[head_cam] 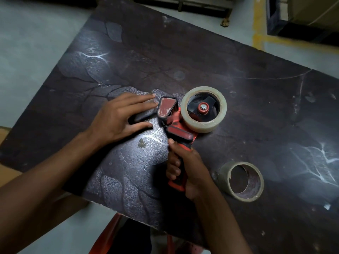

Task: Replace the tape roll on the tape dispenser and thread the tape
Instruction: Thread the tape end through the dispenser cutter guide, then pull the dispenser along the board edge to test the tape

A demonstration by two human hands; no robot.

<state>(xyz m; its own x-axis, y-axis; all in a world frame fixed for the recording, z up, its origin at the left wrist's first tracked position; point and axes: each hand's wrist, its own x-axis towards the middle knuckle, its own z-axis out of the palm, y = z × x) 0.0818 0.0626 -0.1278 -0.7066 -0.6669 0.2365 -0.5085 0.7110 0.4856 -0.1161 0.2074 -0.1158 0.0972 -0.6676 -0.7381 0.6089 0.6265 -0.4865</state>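
A red and black tape dispenser (176,125) lies on the dark table (238,85). A roll of clear tape (203,125) sits on its hub, around the red spindle with a bolt in its middle. My right hand (185,167) is wrapped around the dispenser's handle. My left hand (119,118) hovers flat just left of the dispenser's front flap, fingers spread and holding nothing. A nearly used-up tape roll with a cardboard core (242,180) lies on the table to the right of my right hand.
The table's near edge runs diagonally at the lower left, with grey floor beyond it. An orange object (110,235) sits below the table edge. A dark frame and boxes stand past the far edge.
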